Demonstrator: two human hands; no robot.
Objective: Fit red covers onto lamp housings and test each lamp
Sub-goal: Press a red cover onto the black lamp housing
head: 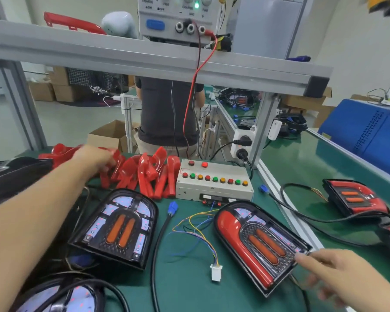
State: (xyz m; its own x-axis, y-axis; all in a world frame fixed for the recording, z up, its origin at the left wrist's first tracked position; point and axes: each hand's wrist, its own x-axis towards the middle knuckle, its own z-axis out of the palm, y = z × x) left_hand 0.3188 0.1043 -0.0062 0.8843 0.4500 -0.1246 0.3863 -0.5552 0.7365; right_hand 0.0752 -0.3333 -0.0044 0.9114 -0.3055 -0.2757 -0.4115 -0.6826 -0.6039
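Note:
A pile of red covers lies along the far edge of the green mat. My left hand reaches into the pile's left part, and its fingers curl round one red cover there; motion blur hides the grip's detail. A bare lamp housing with two orange bars sits mid-left. A second lamp housing at centre right has one red cover fitted on its left side. My right hand touches that housing's lower right corner with its fingers stretched out.
A grey test box with coloured buttons stands behind the housings. A blue plug, loose coloured wires and a white connector lie between them. Finished lamps rest at the right. Another housing sits at the bottom left. A person stands beyond the bench.

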